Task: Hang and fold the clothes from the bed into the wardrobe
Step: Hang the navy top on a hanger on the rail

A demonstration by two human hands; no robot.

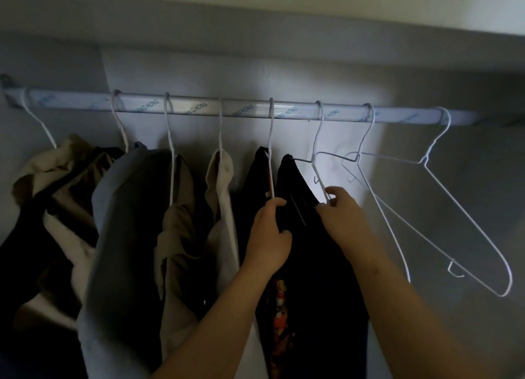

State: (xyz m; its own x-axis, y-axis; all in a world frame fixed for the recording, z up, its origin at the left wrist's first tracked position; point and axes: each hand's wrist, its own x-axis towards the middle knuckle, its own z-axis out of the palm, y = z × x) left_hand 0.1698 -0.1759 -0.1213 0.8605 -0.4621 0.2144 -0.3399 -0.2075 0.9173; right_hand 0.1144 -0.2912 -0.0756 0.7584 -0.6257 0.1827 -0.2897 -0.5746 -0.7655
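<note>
The black garment [309,265] hangs on a white wire hanger [313,160] hooked over the wardrobe rail [227,109]. Left hand [267,236]: fingers curled, gripping the garment's left edge. Right hand [341,219]: fingertips pinching the hanger's wire arm. Empty hangers [423,161] hang just right; other clothes [127,208] hang left

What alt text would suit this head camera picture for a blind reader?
A person's left hand grips a black garment on a white wire hanger while the right hand pinches the hanger's wire. Beige and grey clothes hang to its left on the silver metal rail; two empty wire hangers hang to its right.
</note>
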